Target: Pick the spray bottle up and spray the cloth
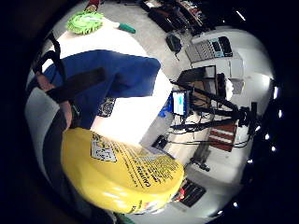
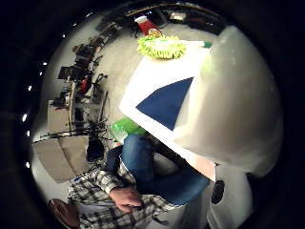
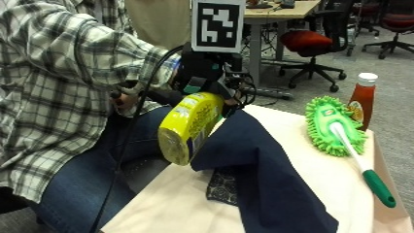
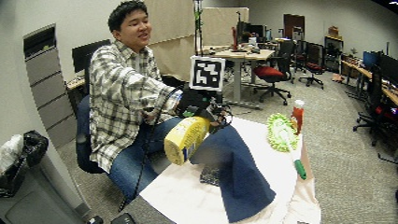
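Observation:
In the outside view my gloved right hand [image 3: 204, 73] grips the top of a yellow spray bottle [image 3: 187, 126], which hangs tilted with its base toward the camera, over the table's near edge. The bottle's labelled body [image 1: 121, 172] fills much of the little finger side palm view. A dark blue cloth [image 3: 271, 179] lies along the table; one end rises in a peak right up against the hand and bottle. I cannot tell what lifts it. The same hand [image 4: 199, 106], bottle [image 4: 185, 138] and cloth [image 4: 239, 177] show in the wide view. The nozzle is hidden.
A green fluffy duster [image 3: 330, 124] with a white and green handle lies at the table's far side, next to a red sauce bottle [image 3: 362, 99]. A small dark patterned piece [image 3: 223, 187] peeks from under the cloth. The person's bare hand [image 2: 126, 198] rests on their lap.

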The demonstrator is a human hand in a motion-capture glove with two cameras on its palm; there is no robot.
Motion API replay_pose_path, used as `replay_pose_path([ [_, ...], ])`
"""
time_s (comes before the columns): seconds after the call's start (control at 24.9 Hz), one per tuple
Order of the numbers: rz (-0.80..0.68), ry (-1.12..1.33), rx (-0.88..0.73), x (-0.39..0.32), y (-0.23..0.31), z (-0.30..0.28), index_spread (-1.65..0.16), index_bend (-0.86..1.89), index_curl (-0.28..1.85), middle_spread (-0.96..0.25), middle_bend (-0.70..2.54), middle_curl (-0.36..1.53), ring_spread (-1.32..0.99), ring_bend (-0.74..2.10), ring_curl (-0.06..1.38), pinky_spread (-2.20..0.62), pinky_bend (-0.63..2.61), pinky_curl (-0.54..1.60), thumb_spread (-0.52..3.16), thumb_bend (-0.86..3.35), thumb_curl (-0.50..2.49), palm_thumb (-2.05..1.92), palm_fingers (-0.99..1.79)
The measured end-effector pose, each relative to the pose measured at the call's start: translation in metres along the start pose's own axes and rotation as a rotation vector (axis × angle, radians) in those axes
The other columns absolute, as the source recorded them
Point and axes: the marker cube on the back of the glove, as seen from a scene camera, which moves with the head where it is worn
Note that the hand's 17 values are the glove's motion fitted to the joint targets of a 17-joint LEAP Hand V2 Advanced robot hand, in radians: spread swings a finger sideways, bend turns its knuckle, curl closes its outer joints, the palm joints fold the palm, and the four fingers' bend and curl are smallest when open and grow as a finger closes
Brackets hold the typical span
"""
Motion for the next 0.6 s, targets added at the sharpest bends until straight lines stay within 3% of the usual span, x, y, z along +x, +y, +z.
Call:
replay_pose_path([
  [0.6, 0.008, -0.643, 0.251, -0.02, 0.01, -0.033, -0.29, 0.17, 0.56, -0.17, 0.49, 0.54, -0.21, 0.57, 0.49, -0.11, 0.4, 0.41, 0.16, -0.03, 0.8, 1.11, 1.22],
])
